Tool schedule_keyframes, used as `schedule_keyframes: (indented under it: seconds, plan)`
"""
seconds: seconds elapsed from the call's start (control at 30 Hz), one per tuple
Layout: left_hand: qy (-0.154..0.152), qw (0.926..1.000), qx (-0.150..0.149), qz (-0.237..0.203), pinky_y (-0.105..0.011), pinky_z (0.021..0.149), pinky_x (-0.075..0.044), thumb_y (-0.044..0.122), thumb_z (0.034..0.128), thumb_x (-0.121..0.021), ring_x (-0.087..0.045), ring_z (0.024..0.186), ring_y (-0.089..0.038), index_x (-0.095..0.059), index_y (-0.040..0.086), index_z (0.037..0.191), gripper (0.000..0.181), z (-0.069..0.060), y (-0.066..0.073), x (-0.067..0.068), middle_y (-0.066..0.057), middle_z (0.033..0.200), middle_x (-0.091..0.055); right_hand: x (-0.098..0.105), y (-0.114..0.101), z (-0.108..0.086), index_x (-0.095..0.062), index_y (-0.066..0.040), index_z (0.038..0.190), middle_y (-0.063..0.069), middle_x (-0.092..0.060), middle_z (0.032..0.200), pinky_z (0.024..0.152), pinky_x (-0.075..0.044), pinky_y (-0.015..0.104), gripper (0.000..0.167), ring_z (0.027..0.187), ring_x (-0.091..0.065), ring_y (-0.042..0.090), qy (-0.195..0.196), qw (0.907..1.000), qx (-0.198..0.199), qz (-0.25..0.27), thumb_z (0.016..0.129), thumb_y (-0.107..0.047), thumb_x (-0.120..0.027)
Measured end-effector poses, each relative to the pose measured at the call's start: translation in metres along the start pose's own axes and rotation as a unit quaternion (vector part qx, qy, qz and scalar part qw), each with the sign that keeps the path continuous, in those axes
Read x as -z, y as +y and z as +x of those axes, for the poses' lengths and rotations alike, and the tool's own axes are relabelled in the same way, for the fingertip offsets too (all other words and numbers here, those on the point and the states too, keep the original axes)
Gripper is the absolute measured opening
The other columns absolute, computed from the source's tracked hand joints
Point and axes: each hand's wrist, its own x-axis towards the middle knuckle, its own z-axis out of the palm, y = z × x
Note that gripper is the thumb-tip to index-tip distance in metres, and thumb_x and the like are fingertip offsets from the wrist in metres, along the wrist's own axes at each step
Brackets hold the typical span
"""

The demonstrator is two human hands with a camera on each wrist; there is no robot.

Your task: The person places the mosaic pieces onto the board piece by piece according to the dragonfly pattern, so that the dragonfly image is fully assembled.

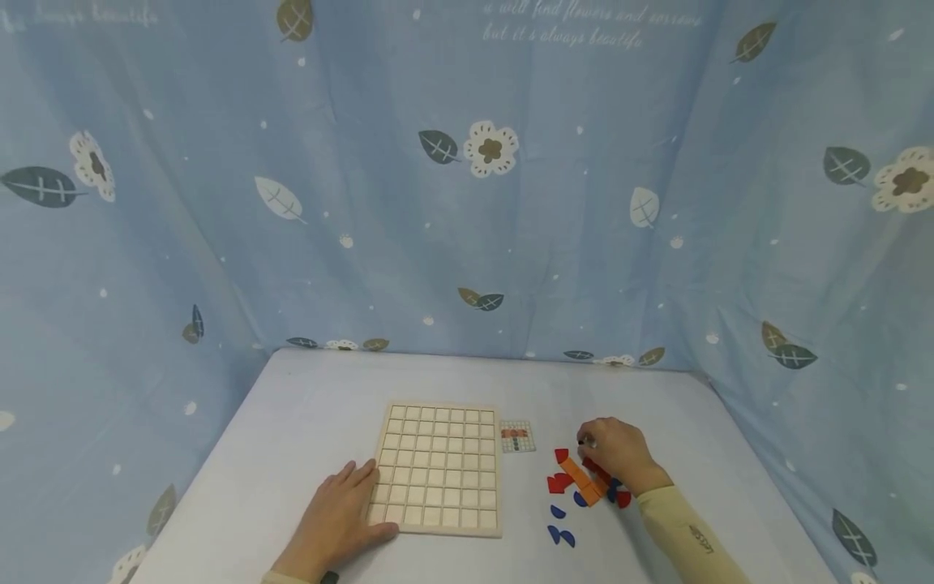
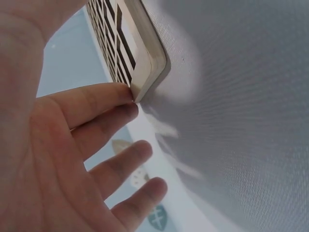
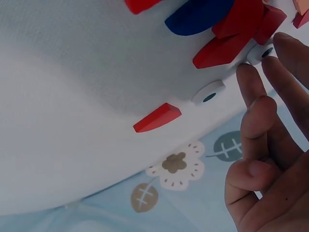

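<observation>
A wooden grid board [image 1: 499,495] lies on the white table, its square cells holding no pieces. My left hand [image 1: 336,515] rests at its left edge, fingers spread. In the left wrist view, that hand's fingertips [image 2: 126,92] touch the board's corner [image 2: 152,63]. My right hand [image 1: 619,453] is over a loose pile of red, orange and blue pieces [image 1: 580,478]. In the right wrist view, its fingertips pinch a white piece with a dark dot [image 3: 255,54]; a second such dotted piece [image 3: 209,93] lies beside a red piece [image 3: 157,117].
A small pattern card [image 1: 518,436] lies against the board's right side. Several blue half-round pieces [image 1: 560,535] are scattered nearer the front of the table. A blue curtain [image 1: 409,243] with leaf and flower prints hangs behind and on both sides.
</observation>
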Motion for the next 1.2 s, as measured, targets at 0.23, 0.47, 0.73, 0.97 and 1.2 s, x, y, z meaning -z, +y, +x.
schedule_keyframes:
  seconds: [0.23, 0.47, 0.73, 0.97, 1.2]
  plan:
    - [-0.004, 1.0, 0.004, -0.001, -0.065, 0.111, -0.036, 0.067, 0.0724, -0.079, -0.044, 0.136, -0.048, -0.058, -0.007, 0.137, 0.1, -0.0001, -0.0001, -0.0024, -0.019, 0.148, -0.052, -0.0041, 0.0, 0.0016, -0.077, -0.016, 0.095, -0.001, -0.071, 0.088, 0.08, -0.062, 0.044, 0.016, 0.083, -0.065, 0.019, 0.007, 1.0, 0.002, -0.003, 0.083, -0.022, -0.085]
    - [-0.005, 1.0, 0.007, 0.001, -0.065, 0.11, -0.037, 0.066, 0.0715, -0.08, -0.044, 0.136, -0.049, -0.058, -0.008, 0.136, 0.101, -0.0013, 0.0015, -0.0021, -0.02, 0.147, -0.053, -0.0049, -0.001, -0.0012, -0.08, -0.012, 0.097, 0.0, -0.069, 0.086, 0.078, -0.063, 0.042, 0.02, 0.08, -0.065, 0.019, 0.01, 0.9999, 0.006, -0.009, 0.082, -0.023, -0.085]
    - [0.0, 1.0, 0.004, -0.003, -0.065, 0.111, -0.037, 0.066, 0.0713, -0.08, -0.045, 0.135, -0.05, -0.058, -0.008, 0.136, 0.1, -0.0001, 0.0014, -0.001, -0.02, 0.147, -0.053, -0.0051, 0.0006, 0.0005, -0.08, -0.011, 0.096, 0.0, -0.067, 0.085, 0.08, -0.062, 0.042, 0.018, 0.079, -0.063, 0.017, 0.005, 0.9999, 0.009, -0.005, 0.082, -0.022, -0.084]
    - [0.003, 1.0, 0.003, -0.002, -0.065, 0.11, -0.037, 0.066, 0.0718, -0.08, -0.045, 0.135, -0.05, -0.058, -0.007, 0.136, 0.1, 0.0, -0.0001, -0.0027, -0.02, 0.147, -0.053, -0.0068, 0.0043, 0.0011, -0.079, -0.011, 0.097, 0.0, -0.068, 0.088, 0.081, -0.062, 0.044, 0.02, 0.082, -0.064, 0.018, 0.006, 0.9998, 0.02, -0.005, 0.082, -0.023, -0.085]
    - [0.007, 1.0, 0.0, 0.001, -0.064, 0.109, -0.038, 0.067, 0.0727, -0.079, -0.045, 0.135, -0.049, -0.058, -0.007, 0.137, 0.1, 0.0003, -0.0016, -0.0047, -0.019, 0.148, -0.052, -0.0048, 0.0069, 0.0026, -0.078, -0.012, 0.099, -0.002, -0.069, 0.089, 0.08, -0.062, 0.044, 0.022, 0.082, -0.064, 0.018, 0.018, 0.9995, 0.015, 0.019, 0.082, -0.024, -0.085]
